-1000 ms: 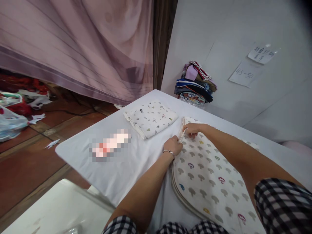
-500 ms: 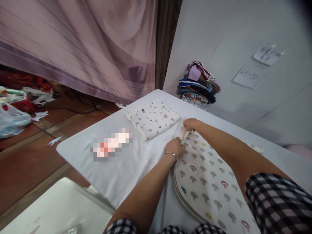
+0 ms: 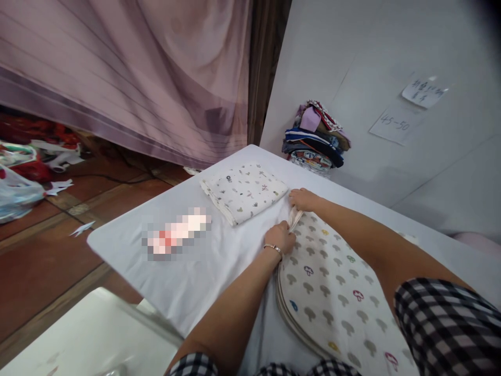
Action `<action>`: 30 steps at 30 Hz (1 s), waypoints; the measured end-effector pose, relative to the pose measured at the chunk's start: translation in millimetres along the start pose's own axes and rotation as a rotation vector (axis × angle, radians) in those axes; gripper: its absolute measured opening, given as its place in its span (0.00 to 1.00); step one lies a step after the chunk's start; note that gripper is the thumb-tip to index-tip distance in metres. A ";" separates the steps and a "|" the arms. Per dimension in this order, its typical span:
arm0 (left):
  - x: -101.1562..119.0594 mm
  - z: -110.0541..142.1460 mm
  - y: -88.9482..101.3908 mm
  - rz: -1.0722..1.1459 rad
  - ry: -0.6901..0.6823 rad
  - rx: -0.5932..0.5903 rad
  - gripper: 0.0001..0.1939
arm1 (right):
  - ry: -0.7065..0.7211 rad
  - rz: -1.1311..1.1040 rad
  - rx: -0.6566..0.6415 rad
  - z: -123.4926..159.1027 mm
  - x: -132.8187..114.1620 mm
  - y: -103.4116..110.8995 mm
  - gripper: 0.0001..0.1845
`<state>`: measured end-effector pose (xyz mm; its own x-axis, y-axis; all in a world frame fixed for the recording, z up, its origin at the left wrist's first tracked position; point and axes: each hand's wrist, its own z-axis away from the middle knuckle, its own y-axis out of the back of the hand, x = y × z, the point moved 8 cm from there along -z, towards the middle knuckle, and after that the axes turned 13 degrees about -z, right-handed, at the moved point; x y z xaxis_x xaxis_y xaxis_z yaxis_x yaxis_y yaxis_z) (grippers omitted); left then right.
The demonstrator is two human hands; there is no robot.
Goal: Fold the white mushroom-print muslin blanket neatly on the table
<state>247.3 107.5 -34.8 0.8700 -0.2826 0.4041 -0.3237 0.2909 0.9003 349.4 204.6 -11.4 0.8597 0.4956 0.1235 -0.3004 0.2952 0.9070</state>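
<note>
A folded, layered white cloth (image 3: pixel 332 292) with grey and coloured mushroom prints and a rounded edge lies on the white-covered table in front of me. My left hand (image 3: pixel 282 236), with a bracelet at the wrist, is closed on the edge of its far left corner. Just beyond it, my right hand (image 3: pixel 303 199) pinches the tip of the same corner, where the cloth layers bunch between both hands. The fingertips are partly hidden. Past my hands, a second folded white cloth (image 3: pixel 246 193) with small plant prints lies flat, apart from the first.
On the white table (image 3: pixel 183 282) lies a pixelated item (image 3: pixel 176 233) at the left. A stack of folded clothes (image 3: pixel 315 138) stands by the wall beyond the far edge. A pink curtain (image 3: pixel 156 68) hangs behind. A white stool-like surface (image 3: pixel 90 334) is at lower left.
My right hand has shifted slightly left and up at the corner of the mushroom-print cloth. Both hands keep their hold. The view has turned slightly.
</note>
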 end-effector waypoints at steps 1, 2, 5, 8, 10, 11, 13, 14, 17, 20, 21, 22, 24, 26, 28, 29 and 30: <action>0.2 0.1 0.0 -0.002 -0.001 -0.001 0.16 | 0.021 0.001 -0.001 0.6 -0.4 -0.7 0.10; 0.4 0.2 0.0 -0.003 -0.001 -0.001 0.16 | 0.040 0.001 -0.002 1.2 -0.9 -1.3 0.10; 0.4 0.5 -0.6 -0.009 -0.003 -0.012 0.15 | 0.083 -0.007 -0.006 2.4 -2.5 -1.5 0.09; 0.3 1.0 -0.4 -0.007 -0.005 -0.018 0.15 | 0.090 -0.020 0.003 0.5 0.3 2.4 0.08; 0.4 1.4 0.6 -0.004 -0.008 -0.013 0.15 | 0.064 -0.030 0.028 -3.0 5.9 6.7 0.08; 0.3 1.5 1.0 -0.003 -0.007 -0.011 0.15 | 0.045 -0.037 0.044 -5.2 9.2 8.6 0.08; -0.6 1.7 1.5 -0.001 0.006 -0.007 0.15 | 0.010 -0.054 0.076 -9.5 14.5 10.6 0.07; -1.2 1.7 1.6 0.000 0.013 -0.004 0.15 | -0.003 -0.065 0.091 -11.3 15.9 10.6 0.08; -3.0 1.7 1.3 0.005 0.038 0.003 0.15 | -0.028 -0.108 0.133 -14.6 17.0 8.5 0.07; -3.4 2.0 1.4 0.006 0.043 0.020 0.19 | -0.072 -0.170 0.185 -13.2 20.9 7.3 0.07; -2.9 2.3 1.6 0.000 0.034 0.027 0.21 | -0.095 -0.196 0.207 -11.8 23.9 7.5 0.09; -1.7 2.6 1.7 -0.010 0.018 0.034 0.22 | -0.122 -0.225 0.230 -10.2 27.8 7.8 0.12; 1.4 3.3 0.7 -0.044 -0.027 0.032 0.24 | -0.184 -0.288 0.272 -6.4 37.2 7.9 0.17; 3.9 4.1 -1.2 -0.083 -0.063 0.017 0.24 | -0.247 -0.348 0.306 -2.4 47.4 6.8 0.16; 4.2 4.5 -2.0 -0.110 -0.070 0.005 0.23 | -0.317 -0.399 0.343 2.4 58.1 5.4 0.14; 3.7 4.6 -2.0 -0.116 -0.064 0.000 0.23 | -0.358 -0.419 0.362 5.2 63.7 4.6 0.15; 3.3 4.7 -2.0 -0.117 -0.059 -0.005 0.22 | -0.405 -0.436 0.380 8.3 69.5 3.7 0.15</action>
<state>249.0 101.8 -34.5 0.8782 -0.3681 0.3056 -0.2195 0.2574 0.9410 411.5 233.4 3.9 0.9773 0.0321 -0.2094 0.2074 0.0555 0.9767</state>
